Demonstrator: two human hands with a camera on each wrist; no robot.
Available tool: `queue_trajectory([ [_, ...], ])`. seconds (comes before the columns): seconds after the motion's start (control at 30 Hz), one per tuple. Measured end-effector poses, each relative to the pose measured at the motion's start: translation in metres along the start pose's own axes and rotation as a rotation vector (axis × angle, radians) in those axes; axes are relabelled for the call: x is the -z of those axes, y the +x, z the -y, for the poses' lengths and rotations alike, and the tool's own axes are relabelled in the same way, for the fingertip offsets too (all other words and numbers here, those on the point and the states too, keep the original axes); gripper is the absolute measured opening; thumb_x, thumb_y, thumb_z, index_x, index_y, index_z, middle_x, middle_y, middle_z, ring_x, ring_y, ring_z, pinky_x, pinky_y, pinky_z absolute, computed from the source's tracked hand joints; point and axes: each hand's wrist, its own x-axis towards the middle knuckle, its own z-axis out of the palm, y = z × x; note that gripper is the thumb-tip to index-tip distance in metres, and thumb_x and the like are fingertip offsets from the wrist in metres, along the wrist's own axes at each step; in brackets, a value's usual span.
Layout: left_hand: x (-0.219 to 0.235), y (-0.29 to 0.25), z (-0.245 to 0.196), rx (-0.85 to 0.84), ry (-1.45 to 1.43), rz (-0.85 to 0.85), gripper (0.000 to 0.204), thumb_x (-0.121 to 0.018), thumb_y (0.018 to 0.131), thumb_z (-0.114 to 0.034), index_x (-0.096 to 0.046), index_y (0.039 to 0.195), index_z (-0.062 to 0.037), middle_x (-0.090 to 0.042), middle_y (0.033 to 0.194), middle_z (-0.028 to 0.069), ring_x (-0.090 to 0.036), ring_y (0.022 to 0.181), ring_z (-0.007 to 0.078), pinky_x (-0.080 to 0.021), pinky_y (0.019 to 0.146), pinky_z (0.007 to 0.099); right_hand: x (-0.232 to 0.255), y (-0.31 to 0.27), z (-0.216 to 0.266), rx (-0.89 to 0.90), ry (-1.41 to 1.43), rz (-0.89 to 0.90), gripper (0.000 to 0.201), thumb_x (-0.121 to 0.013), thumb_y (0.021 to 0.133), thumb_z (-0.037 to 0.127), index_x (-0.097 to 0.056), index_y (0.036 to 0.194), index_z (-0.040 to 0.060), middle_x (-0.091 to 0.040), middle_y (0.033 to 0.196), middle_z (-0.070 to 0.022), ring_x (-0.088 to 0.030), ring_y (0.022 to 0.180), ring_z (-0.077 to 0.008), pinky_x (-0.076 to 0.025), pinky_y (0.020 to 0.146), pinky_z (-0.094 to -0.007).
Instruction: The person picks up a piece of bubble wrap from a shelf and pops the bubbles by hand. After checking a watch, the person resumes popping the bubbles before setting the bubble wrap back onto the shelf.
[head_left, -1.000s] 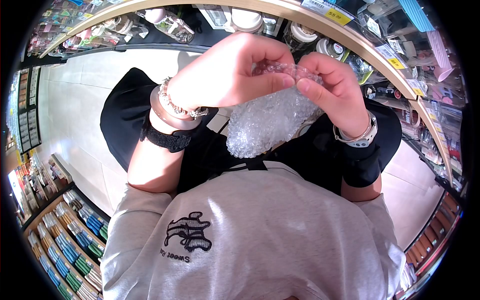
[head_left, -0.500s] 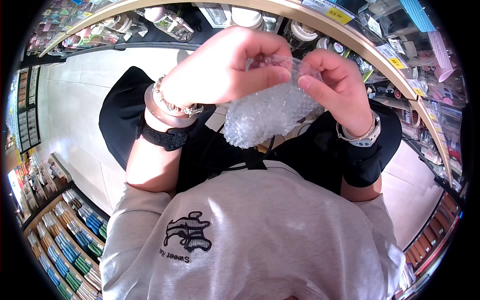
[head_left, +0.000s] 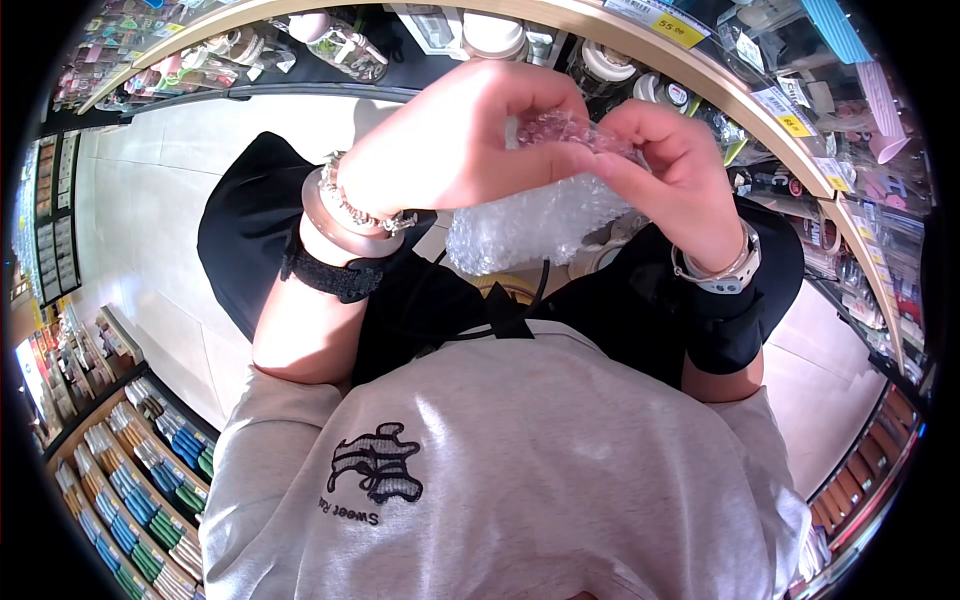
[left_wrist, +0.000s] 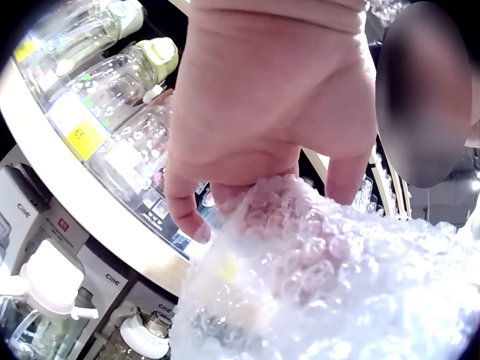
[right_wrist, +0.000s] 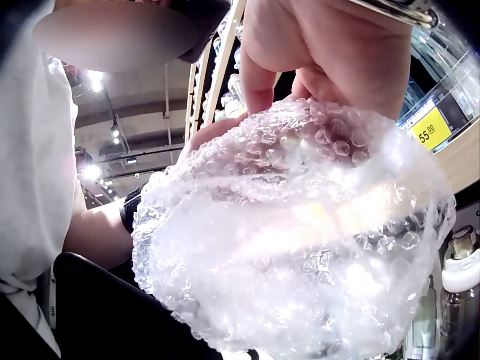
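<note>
A bundle of clear bubble wrap [head_left: 535,228] hangs in front of the person, below both hands. Its upper edge is gripped by the left hand [head_left: 465,150], with the thumb on the near side and the fingers curled behind. Close beside it, the right hand [head_left: 675,180] pinches the same edge, and the two thumb tips meet in the head view. In the right wrist view the bubble wrap [right_wrist: 300,247] bulges wide below the right hand [right_wrist: 330,60]. A faint yellow patch shows through the wrap [left_wrist: 315,277] in the left wrist view; what is inside is obscured.
A wooden shelf edge [head_left: 745,90] with yellow price tags curves beyond the hands. Bottles [left_wrist: 142,67] and white-lidded containers [head_left: 495,38] stand on the shelves. Pale floor tiles [head_left: 150,200] lie at the left, near racks of packaged goods [head_left: 130,480].
The lower end of the bubble wrap has risen. The left hand shifted slightly left, then back right, bringing the thumbs together. The right hand stays nearly in place.
</note>
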Motion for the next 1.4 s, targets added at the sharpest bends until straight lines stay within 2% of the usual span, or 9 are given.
queue_trajectory([
  [0.6, 0.011, -0.002, 0.002, -0.085, -0.047, -0.061, 0.010, -0.056, 0.080, -0.007, -0.053, 0.087, 0.0006, -0.054, 0.079, 0.0027, -0.049, 0.076, 0.0109, -0.039, 0.071, 0.0232, 0.008, 0.000, 0.004, -0.002, -0.030, -0.003, 0.012, -0.064, 0.075, 0.012, -0.058, 0.078, 0.0012, -0.051, 0.065, 0.0034, -0.043, 0.059, -0.0036, -0.035, 0.053, -0.0186],
  [0.8, 0.014, -0.002, 0.008, -0.161, -0.103, -0.063, 0.010, -0.056, 0.081, -0.007, -0.053, 0.089, 0.0000, -0.053, 0.081, 0.0018, -0.048, 0.076, 0.0105, -0.039, 0.070, 0.0229, 0.010, 0.000, 0.003, 0.011, -0.022, 0.009, 0.011, -0.063, 0.076, 0.011, -0.058, 0.078, 0.0013, -0.053, 0.067, 0.0036, -0.043, 0.060, -0.0035, -0.036, 0.053, -0.0188],
  [1.1, 0.016, -0.003, 0.007, -0.153, -0.062, -0.068, 0.010, -0.055, 0.083, -0.007, -0.053, 0.089, -0.0002, -0.053, 0.081, 0.0013, -0.047, 0.076, 0.0095, -0.039, 0.069, 0.0220, 0.008, 0.000, 0.004, 0.027, 0.052, -0.031, 0.009, -0.062, 0.077, 0.009, -0.058, 0.079, 0.0011, -0.054, 0.070, 0.0027, -0.045, 0.063, -0.0038, -0.037, 0.056, -0.0186],
  [1.2, 0.019, -0.003, 0.009, -0.105, -0.068, -0.021, 0.014, -0.056, 0.080, -0.007, -0.053, 0.092, -0.0002, -0.054, 0.086, 0.0032, -0.048, 0.080, 0.0113, -0.039, 0.073, 0.0239, 0.008, 0.000, 0.004, 0.025, 0.052, -0.029, 0.009, -0.062, 0.077, 0.009, -0.058, 0.078, 0.0012, -0.054, 0.069, 0.0031, -0.045, 0.062, -0.0042, -0.036, 0.055, -0.0189],
  [1.3, 0.009, -0.003, 0.012, -0.153, 0.103, -0.147, 0.022, -0.060, 0.075, -0.006, -0.053, 0.096, 0.0001, -0.055, 0.094, 0.0063, -0.050, 0.088, 0.0154, -0.040, 0.080, 0.0275, 0.007, 0.000, 0.002, 0.021, -0.025, -0.009, 0.010, -0.063, 0.075, 0.010, -0.058, 0.077, 0.0017, -0.053, 0.066, 0.0031, -0.044, 0.060, -0.0045, -0.036, 0.053, -0.0193],
  [1.4, 0.002, -0.002, 0.002, -0.200, 0.181, -0.197, 0.032, -0.063, 0.070, -0.006, -0.053, 0.099, 0.0003, -0.055, 0.102, 0.0090, -0.050, 0.095, 0.0200, -0.038, 0.087, 0.0312, 0.002, -0.001, 0.001, 0.039, -0.142, -0.015, 0.010, -0.063, 0.074, 0.011, -0.058, 0.075, 0.0022, -0.052, 0.063, 0.0027, -0.043, 0.057, -0.0049, -0.035, 0.051, -0.0197],
])
